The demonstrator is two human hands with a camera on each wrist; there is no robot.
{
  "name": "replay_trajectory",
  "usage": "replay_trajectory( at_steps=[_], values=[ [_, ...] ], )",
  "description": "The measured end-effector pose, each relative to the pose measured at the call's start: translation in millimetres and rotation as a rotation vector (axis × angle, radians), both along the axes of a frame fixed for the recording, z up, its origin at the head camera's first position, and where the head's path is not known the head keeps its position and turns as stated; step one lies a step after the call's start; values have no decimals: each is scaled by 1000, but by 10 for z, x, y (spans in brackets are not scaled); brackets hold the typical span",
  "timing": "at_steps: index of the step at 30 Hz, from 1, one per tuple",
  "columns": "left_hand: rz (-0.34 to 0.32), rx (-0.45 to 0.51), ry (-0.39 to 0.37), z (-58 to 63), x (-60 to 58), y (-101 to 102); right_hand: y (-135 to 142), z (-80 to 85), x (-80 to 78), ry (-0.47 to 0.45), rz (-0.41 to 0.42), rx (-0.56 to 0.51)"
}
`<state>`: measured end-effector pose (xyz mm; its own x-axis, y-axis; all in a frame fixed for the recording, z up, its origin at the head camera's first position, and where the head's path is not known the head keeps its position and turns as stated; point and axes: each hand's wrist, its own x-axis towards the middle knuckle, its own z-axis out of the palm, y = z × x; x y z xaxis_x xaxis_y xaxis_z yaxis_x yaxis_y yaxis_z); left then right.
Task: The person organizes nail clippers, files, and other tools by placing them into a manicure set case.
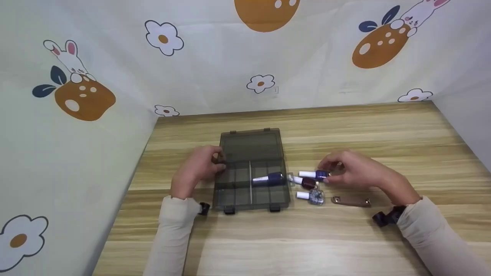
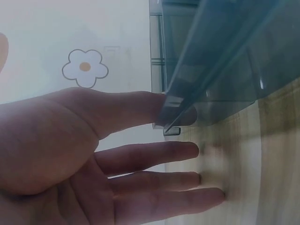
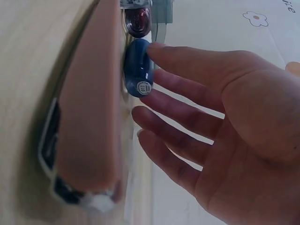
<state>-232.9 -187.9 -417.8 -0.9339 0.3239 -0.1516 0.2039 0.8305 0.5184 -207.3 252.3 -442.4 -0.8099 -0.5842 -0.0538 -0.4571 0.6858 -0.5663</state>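
Observation:
A smoky translucent organizer box (image 1: 261, 202) lies with its lid (image 1: 251, 145) laid back. My left hand (image 1: 197, 168) is at its left side, thumb tip against the box, the other fingers straight in the left wrist view. A dark nail polish bottle (image 1: 275, 178) with a light cap lies in the compartments. With my right hand (image 1: 356, 170), I pinch the base of a blue nail polish bottle (image 3: 138, 68) between thumb and index finger. Close by lie a dark red nail polish bottle (image 1: 308, 183) and a glittery nail polish bottle (image 1: 316, 197).
A pinkish-brown nail clipper (image 1: 351, 201) lies on the wooden table (image 1: 276, 241), nearer than my right hand. Two black latches (image 1: 274, 208) stick out from the box's front edge. A patterned cloth (image 1: 215, 69) hangs behind the table and along its sides.

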Motion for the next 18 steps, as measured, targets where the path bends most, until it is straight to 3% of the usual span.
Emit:
replay_trajectory(
  at_steps=[4,13,18],
  values=[
    [8,-8,3,8,-2,1,24,4,12,-21,18,8],
    [39,11,-17,19,2,5,-16,-25,15,25,2,24],
    [24,5,-3,13,-11,2,-58,-45,23,22,8,0]
  ],
)
